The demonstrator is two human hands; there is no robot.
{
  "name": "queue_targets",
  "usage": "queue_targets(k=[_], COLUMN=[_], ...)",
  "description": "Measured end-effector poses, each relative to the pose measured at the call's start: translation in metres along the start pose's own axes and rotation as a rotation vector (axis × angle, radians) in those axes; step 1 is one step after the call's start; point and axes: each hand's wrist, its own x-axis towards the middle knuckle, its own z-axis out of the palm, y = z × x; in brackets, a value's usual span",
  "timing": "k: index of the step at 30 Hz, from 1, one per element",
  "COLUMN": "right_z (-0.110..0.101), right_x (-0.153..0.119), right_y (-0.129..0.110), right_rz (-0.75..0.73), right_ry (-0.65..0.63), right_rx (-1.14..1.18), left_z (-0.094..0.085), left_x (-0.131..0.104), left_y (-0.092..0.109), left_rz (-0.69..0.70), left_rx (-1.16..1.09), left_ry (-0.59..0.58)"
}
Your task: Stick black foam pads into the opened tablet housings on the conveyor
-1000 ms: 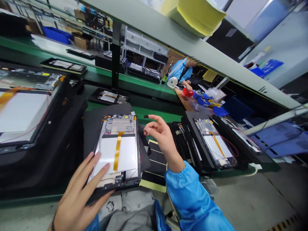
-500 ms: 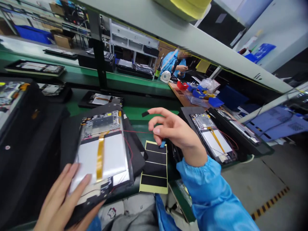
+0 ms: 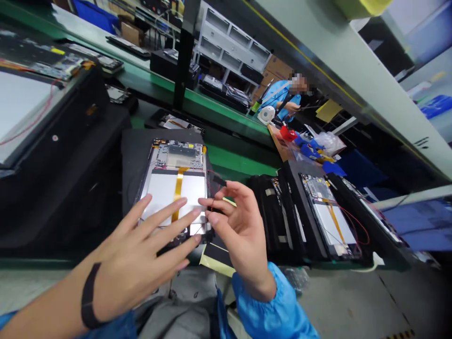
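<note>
An opened tablet (image 3: 164, 181) lies on black foam in front of me, with a circuit board at its top, silver battery cells and a gold ribbon down the middle. My left hand (image 3: 141, 254) rests spread over its lower part, fingers apart. Beside its right edge, my right hand (image 3: 240, 226) has a small black tape piece (image 3: 219, 180) at the index fingertip and pinches a thin red wire between thumb and finger. Partly hidden under my right hand is a yellow-backed sheet of black strips (image 3: 217, 256).
More opened tablets stand at the right (image 3: 332, 216) and far left (image 3: 24, 103). Others lie along the green bench (image 3: 243, 160). A person in blue (image 3: 282, 99) works beyond, near a white fan (image 3: 266, 115) and small bins. A shelf beam crosses overhead.
The tablet now lies flat on the foam rather than tilted in my left hand, which has spread over it. My right hand has moved to the tablet's right edge. The view has shifted.
</note>
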Motion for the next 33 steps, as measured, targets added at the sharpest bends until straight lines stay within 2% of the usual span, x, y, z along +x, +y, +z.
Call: queue_targets(k=[3, 6, 9, 12, 18, 21, 24, 26, 30, 33], right_z=[0.003, 0.008, 0.017, 0.023, 0.001, -0.010, -0.011, -0.006, 0.009, 0.018], right_x=[-0.007, -0.012, -0.016, -0.020, -0.020, -0.020, -0.019, -0.017, -0.010, -0.003], right_y=[0.000, 0.005, 0.012, 0.010, -0.002, 0.002, 0.002, -0.004, -0.014, -0.011], right_rz=[-0.093, -0.154, -0.174, -0.145, -0.135, -0.109, -0.114, -0.062, 0.114, 0.201], right_ry=[0.051, 0.072, 0.034, -0.046, -0.055, -0.095, -0.035, -0.011, -0.039, -0.048], right_rx=[-0.103, -0.201, -0.286, -0.388, -0.520, -0.451, -0.317, -0.240, -0.035, 0.055], left_z=[0.000, 0.005, 0.014, 0.022, 0.028, 0.028, 0.028, 0.028, 0.030, 0.030], left_x=[0.006, -0.004, -0.014, -0.017, -0.015, -0.015, -0.015, -0.014, -0.014, -0.015], left_y=[-0.015, -0.024, -0.023, -0.020, -0.022, -0.019, -0.016, -0.016, -0.023, -0.028], left_rz=[-0.010, -0.078, -0.184, -0.196, -0.182, -0.207, -0.263, -0.267, -0.136, -0.059], left_rx=[-0.065, -0.167, -0.270, -0.346, -0.402, -0.429, -0.480, -0.482, -0.362, -0.321], left_ry=[0.027, 0.095, 0.124, 0.186, 0.273, 0.279, 0.269, 0.270, 0.276, 0.280])
